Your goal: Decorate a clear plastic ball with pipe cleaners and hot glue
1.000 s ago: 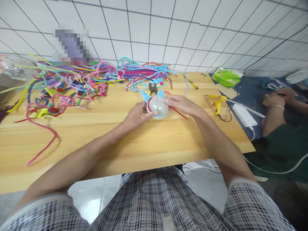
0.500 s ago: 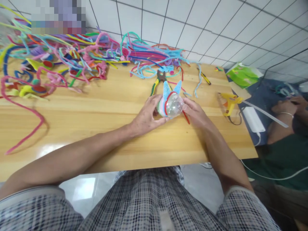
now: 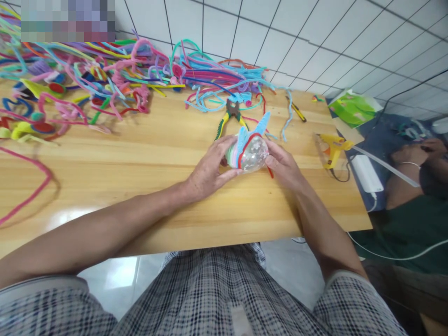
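Note:
Between my hands is a clear rounded ball (image 3: 255, 154) with a red band, pastel stripes on its left part and two light blue ear-like points on top. My left hand (image 3: 212, 168) wraps round its striped left side, thumb along the bottom. The fingers of my right hand (image 3: 283, 163) press on the clear right end. Just behind the ball lie pliers (image 3: 233, 109) with green and yellow handles, jaws pointing away. A red stem shows under the ball near my right fingers.
Piled pipe cleaners (image 3: 217, 77) line the table's back and left. A cutter (image 3: 297, 111) lies back right. A yellow glue gun (image 3: 334, 148), a white power block (image 3: 366, 172) and a green packet (image 3: 353, 108) are rightward. Another person's arm (image 3: 402, 179) shows at far right.
The ball has turned slightly in my hands, its blue points now leaning more to the right. Both hands still hold it. The view has shifted a little, so the pipe cleaners appear further left.

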### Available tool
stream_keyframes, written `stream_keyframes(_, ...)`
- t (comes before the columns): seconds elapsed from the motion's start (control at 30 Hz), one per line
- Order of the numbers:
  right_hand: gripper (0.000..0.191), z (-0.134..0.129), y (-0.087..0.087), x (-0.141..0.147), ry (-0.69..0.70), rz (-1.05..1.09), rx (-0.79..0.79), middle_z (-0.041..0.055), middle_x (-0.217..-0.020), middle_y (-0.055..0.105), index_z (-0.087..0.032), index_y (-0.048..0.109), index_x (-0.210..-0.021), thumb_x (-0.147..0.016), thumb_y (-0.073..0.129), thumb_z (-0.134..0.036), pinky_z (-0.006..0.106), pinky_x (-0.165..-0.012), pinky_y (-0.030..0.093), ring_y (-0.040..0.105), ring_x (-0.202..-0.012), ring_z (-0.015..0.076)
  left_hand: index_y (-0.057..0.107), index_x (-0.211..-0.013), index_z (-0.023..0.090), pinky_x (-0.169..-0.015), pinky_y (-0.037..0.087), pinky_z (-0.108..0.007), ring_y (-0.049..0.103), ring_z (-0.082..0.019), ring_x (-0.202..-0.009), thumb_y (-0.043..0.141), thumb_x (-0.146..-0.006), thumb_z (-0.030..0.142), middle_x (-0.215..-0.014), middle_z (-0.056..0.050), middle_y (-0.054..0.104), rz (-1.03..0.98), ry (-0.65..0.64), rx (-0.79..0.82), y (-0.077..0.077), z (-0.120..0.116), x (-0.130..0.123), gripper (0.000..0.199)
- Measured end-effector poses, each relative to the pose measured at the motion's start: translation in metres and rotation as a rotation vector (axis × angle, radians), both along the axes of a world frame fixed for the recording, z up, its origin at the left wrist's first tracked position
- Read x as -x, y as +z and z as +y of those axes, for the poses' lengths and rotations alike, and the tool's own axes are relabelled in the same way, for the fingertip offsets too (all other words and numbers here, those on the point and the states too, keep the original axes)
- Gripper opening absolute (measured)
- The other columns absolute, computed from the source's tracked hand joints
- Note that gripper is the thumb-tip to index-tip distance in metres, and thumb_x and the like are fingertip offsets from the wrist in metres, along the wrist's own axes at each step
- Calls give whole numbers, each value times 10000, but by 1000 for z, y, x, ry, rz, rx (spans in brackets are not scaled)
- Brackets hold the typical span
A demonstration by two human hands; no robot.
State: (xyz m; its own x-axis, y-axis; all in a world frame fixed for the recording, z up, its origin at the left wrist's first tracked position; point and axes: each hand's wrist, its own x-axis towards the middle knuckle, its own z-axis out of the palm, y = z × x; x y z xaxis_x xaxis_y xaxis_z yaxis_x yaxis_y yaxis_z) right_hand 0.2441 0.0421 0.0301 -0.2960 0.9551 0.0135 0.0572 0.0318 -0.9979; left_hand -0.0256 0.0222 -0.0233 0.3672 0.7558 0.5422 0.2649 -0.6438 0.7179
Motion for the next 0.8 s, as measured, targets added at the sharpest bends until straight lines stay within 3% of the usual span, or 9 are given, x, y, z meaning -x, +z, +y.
stream_keyframes(0.17,779,0,-5,-5,73,-79,-65,66,-1672,714,-342,755,-1508,-889,862,-803,627,-1401,431,630,-1600,369,366,-1757,283,-1273,581,-620,515,-375,-1663,715,-1107,580,-1738,-218,551,-9,8,-110,-5,1,0,795)
stream_keyframes(0.3,827,1,-8,-6,110,-105,-103,67,-1685,703,-349,719,-1557,-901,814,-844,647,-1386,456,640,-1593,378,448,-1714,293,-1130,669,-536,536,-376,-1628,729,-1082,636,-1719,-203,557,-79,6,-43,0,-2,0,772)
stream_keyframes(0.43,811,3,-10,-7,142,-120,-152,62,-1697,694,-370,707,-1575,-919,800,-837,644,-1360,498,644,-1592,378,509,-1652,288,-1116,661,-502,568,-349,-1577,644,-1142,581,-1699,-195,559,-123,-4,20,4,-4,0,604)
stream_keyframes(0.6,776,7,-18,-17,162,-167,-240,66,-1713,679,-390,661,-1632,-970,792,-774,660,-1340,518,644,-1594,381,479,-1676,310,-1020,688,-451,619,-342,-1514,694,-1123,548,-1718,-199,540,-149,-31,52,3,-2,1,639)
stream_keyframes(0.7,801,7,-23,-25,132,-201,-300,79,-1760,631,-396,612,-1677,-981,806,-741,654,-1346,514,612,-1626,372,410,-1752,303,-1121,665,-516,579,-372,-1574,685,-1128,538,-1767,-206,503,-92,-48,50,7,-2,3,722)
stream_keyframes(0.8,823,6,-27,-28,129,-198,-341,97,-1778,608,-389,572,-1709,-987,826,-693,661,-1334,527,601,-1637,375,406,-1764,296,-1298,549,-611,462,-392,-1687,663,-1139,549,-1788,-200,493,-23,-42,2,10,-2,5,722)
